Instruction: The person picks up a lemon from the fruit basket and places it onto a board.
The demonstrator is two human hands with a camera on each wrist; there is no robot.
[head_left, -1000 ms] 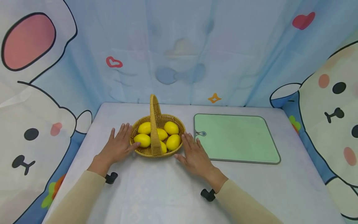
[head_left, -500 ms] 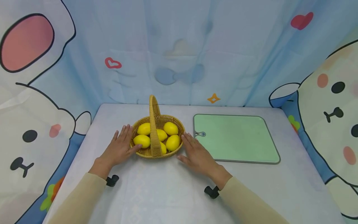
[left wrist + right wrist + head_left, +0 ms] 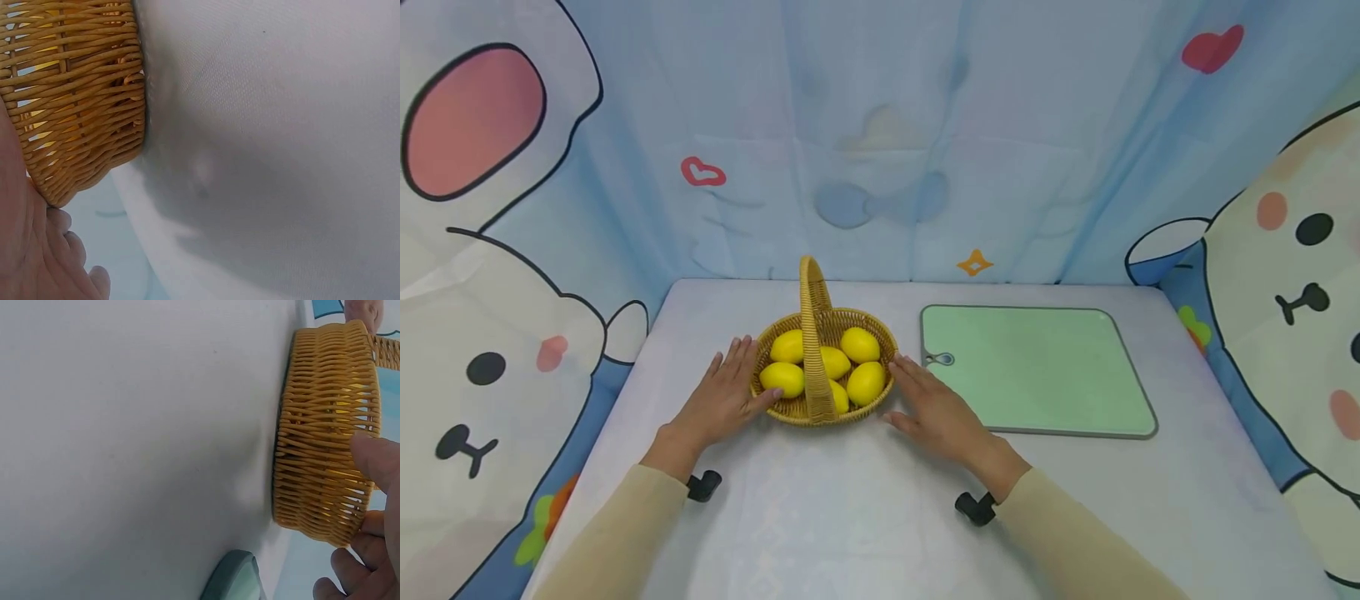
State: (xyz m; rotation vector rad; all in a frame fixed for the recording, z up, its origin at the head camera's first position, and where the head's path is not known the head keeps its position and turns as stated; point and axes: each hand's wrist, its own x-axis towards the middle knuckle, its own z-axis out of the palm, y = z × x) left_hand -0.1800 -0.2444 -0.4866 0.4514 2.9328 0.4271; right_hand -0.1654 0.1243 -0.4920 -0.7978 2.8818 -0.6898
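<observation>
A tan wicker basket (image 3: 811,304) with an arched handle stands upright at the middle-left of the table. Several yellow lemons (image 3: 782,379) lie inside, some partly behind the handle. Against the basket's left side rests my left hand (image 3: 717,402), fingers extended, thumb at the front rim. On the other side, my right hand (image 3: 946,418) has its fingertips at the right rim, fingers straight. The left wrist view has the woven wall of the basket (image 3: 81,94) against the palm. In the right wrist view, the thumb lies near the basket (image 3: 325,437) with fingers beyond the rim.
A pale green cutting board (image 3: 1037,367) with a grey edge lies flat to the right of the basket, close to my right hand. A white cloth covers the table (image 3: 835,517). Behind it hangs a blue curtain (image 3: 880,100) printed with cartoon animals.
My right hand has turned slightly, its wrist shifting a little to the right and its thumb off the basket's front. The left hand and the basket stay almost where they were.
</observation>
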